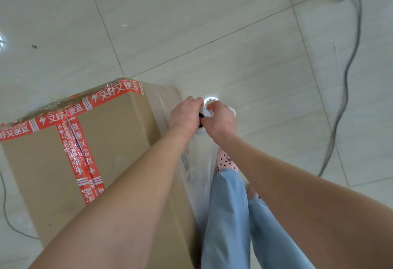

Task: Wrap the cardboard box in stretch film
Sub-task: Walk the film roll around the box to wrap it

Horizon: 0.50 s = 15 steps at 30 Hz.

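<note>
Tiled floor (191, 24), left to right: we see a thin cable (4, 205), the red-taped cardboard box (119, 132) with stretch film (161, 98) over its right side, our left hand (187, 113) and right hand (219, 120) both curled round the white film roll (205, 112) beside its corner, a grey cable (348, 66) far right.
</note>
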Each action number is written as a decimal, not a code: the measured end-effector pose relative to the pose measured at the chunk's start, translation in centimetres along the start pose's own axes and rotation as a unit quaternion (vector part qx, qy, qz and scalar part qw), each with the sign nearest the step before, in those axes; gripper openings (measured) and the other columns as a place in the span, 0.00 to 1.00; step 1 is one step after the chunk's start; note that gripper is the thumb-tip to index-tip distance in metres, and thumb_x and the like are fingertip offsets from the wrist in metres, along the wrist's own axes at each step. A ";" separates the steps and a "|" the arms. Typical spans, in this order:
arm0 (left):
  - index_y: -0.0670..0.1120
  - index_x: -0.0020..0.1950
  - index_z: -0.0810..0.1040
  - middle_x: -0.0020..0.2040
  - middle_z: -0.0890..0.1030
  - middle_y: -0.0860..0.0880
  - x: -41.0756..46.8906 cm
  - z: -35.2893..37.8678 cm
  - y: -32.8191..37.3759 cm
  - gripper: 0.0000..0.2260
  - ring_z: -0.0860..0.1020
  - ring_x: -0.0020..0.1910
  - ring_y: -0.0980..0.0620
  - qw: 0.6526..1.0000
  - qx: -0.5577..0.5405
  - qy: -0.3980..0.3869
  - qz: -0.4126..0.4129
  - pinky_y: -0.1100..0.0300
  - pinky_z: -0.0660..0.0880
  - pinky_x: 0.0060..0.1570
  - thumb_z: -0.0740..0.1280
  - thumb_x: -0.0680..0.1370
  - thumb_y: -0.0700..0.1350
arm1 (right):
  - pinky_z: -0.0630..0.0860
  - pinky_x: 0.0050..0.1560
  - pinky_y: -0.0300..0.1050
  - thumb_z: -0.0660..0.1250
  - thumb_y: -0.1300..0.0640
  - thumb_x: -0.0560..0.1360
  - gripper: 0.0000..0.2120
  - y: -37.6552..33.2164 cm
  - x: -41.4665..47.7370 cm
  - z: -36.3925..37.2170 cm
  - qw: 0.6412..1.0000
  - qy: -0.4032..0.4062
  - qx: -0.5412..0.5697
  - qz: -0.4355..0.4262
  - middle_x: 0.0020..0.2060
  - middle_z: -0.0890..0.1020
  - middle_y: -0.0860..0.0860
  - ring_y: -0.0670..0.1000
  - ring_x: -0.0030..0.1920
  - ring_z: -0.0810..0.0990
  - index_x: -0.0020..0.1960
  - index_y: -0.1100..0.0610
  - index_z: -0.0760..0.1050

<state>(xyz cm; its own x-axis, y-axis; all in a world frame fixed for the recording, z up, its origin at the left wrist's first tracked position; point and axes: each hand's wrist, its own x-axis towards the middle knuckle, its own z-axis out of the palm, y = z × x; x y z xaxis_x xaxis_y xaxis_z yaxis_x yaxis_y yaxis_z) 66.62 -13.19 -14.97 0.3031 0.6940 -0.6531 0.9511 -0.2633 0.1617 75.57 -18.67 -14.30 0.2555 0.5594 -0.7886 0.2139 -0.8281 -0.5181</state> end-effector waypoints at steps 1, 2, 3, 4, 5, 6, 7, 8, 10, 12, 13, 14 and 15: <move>0.46 0.56 0.76 0.53 0.76 0.45 0.2 0.0 -0.2 0.10 0.76 0.52 0.43 1.000 0.004 0.011 0.004 0.54 0.72 0.46 0.63 0.75 0.41 | 0.77 0.51 0.49 0.67 0.58 0.71 0.19 -0.1 0.2 0.0 1.000 -0.002 -0.003 -0.002 0.54 0.78 0.52 0.54 0.52 0.78 0.62 0.55 0.72; 0.45 0.53 0.76 0.52 0.76 0.44 0.5 -0.2 -0.3 0.09 0.76 0.51 0.43 1.000 0.005 0.016 0.005 0.54 0.72 0.45 0.63 0.75 0.40 | 0.77 0.52 0.50 0.67 0.58 0.71 0.19 -0.3 0.3 0.0 1.000 -0.003 -0.008 -0.002 0.53 0.79 0.51 0.55 0.51 0.78 0.62 0.54 0.72; 0.44 0.51 0.76 0.50 0.76 0.44 0.7 -0.3 -0.5 0.07 0.77 0.49 0.42 1.000 0.002 0.019 0.006 0.53 0.72 0.43 0.63 0.75 0.40 | 0.77 0.52 0.50 0.67 0.59 0.71 0.18 -0.5 0.5 -0.1 1.000 -0.003 -0.012 0.000 0.51 0.79 0.50 0.54 0.51 0.78 0.61 0.54 0.72; 0.43 0.49 0.76 0.49 0.77 0.45 0.8 -0.5 -0.5 0.06 0.77 0.48 0.43 1.000 -0.003 0.018 0.001 0.54 0.72 0.41 0.63 0.74 0.40 | 0.77 0.51 0.50 0.66 0.59 0.71 0.18 -0.6 0.6 -0.2 1.000 0.001 -0.013 0.002 0.50 0.78 0.49 0.54 0.51 0.78 0.61 0.54 0.72; 0.43 0.48 0.76 0.49 0.77 0.45 1.1 -0.7 -0.6 0.05 0.77 0.47 0.43 1.000 -0.009 0.019 -0.006 0.54 0.70 0.40 0.63 0.74 0.40 | 0.77 0.50 0.49 0.66 0.59 0.72 0.18 -0.8 0.8 -0.3 1.000 0.009 -0.011 0.002 0.49 0.77 0.49 0.54 0.50 0.77 0.61 0.54 0.72; 0.44 0.47 0.75 0.48 0.78 0.45 1.2 -1.0 -0.6 0.04 0.77 0.47 0.43 0.999 -0.018 0.019 -0.020 0.56 0.69 0.38 0.63 0.74 0.41 | 0.76 0.48 0.47 0.65 0.59 0.72 0.18 -1.0 1.1 -0.4 1.000 0.017 -0.011 0.000 0.50 0.76 0.49 0.53 0.49 0.76 0.61 0.54 0.72; 0.44 0.46 0.74 0.47 0.78 0.45 1.4 -1.1 -0.6 0.03 0.77 0.46 0.43 0.999 -0.032 0.020 -0.038 0.57 0.67 0.37 0.63 0.74 0.41 | 0.74 0.46 0.46 0.65 0.58 0.72 0.18 -1.2 1.3 -0.4 1.000 0.024 -0.016 0.000 0.53 0.75 0.50 0.53 0.48 0.75 0.62 0.54 0.71; 0.44 0.44 0.73 0.46 0.78 0.45 1.6 -1.3 -0.5 0.02 0.76 0.46 0.42 0.997 -0.048 0.020 -0.058 0.58 0.66 0.36 0.63 0.74 0.42 | 0.73 0.46 0.45 0.65 0.58 0.72 0.19 -1.4 1.5 -0.4 0.999 0.028 -0.021 0.002 0.56 0.74 0.51 0.53 0.48 0.75 0.63 0.54 0.70; 0.46 0.42 0.71 0.44 0.78 0.46 2.1 -1.8 -0.5 0.03 0.76 0.44 0.43 0.993 -0.068 0.023 -0.095 0.58 0.66 0.36 0.64 0.74 0.44 | 0.74 0.47 0.46 0.65 0.56 0.73 0.22 -2.0 1.9 -0.5 0.999 0.031 -0.023 0.017 0.59 0.72 0.52 0.55 0.49 0.77 0.66 0.52 0.67; 0.47 0.42 0.72 0.42 0.77 0.48 2.6 -2.4 -0.8 0.05 0.75 0.43 0.45 0.988 -0.076 0.030 -0.132 0.59 0.66 0.37 0.64 0.74 0.47 | 0.74 0.48 0.46 0.65 0.55 0.73 0.25 -2.7 2.3 -0.5 0.999 0.036 -0.006 0.034 0.60 0.73 0.53 0.57 0.52 0.77 0.68 0.53 0.64; 0.46 0.43 0.74 0.42 0.77 0.48 2.9 -2.6 -1.1 0.06 0.76 0.43 0.45 0.985 -0.083 0.031 -0.149 0.59 0.66 0.37 0.63 0.74 0.49 | 0.73 0.47 0.46 0.66 0.55 0.73 0.26 -3.2 2.5 -0.4 0.998 0.040 0.016 0.045 0.59 0.73 0.54 0.56 0.52 0.76 0.69 0.54 0.63; 0.45 0.44 0.76 0.43 0.79 0.48 3.2 -2.6 -1.4 0.08 0.77 0.44 0.45 0.981 -0.095 0.032 -0.165 0.59 0.67 0.37 0.63 0.74 0.50 | 0.72 0.46 0.45 0.66 0.55 0.73 0.27 -3.8 2.7 -0.3 0.996 0.046 0.048 0.060 0.59 0.74 0.54 0.56 0.51 0.76 0.70 0.55 0.62; 0.45 0.45 0.78 0.43 0.80 0.48 3.4 -2.7 -1.8 0.11 0.78 0.44 0.45 0.977 -0.112 0.032 -0.181 0.59 0.68 0.37 0.62 0.73 0.51 | 0.73 0.46 0.45 0.66 0.55 0.73 0.26 -4.5 2.9 -0.2 0.992 0.053 0.083 0.074 0.56 0.75 0.53 0.55 0.50 0.76 0.70 0.54 0.63</move>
<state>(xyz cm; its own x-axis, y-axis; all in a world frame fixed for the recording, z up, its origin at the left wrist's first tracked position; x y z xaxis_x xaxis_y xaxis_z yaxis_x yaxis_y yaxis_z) 66.09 -8.61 -15.48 -0.0598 0.7571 -0.6506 0.9837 0.1553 0.0903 75.55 -13.34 -14.22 0.3715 0.4253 -0.8253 0.0116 -0.8910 -0.4539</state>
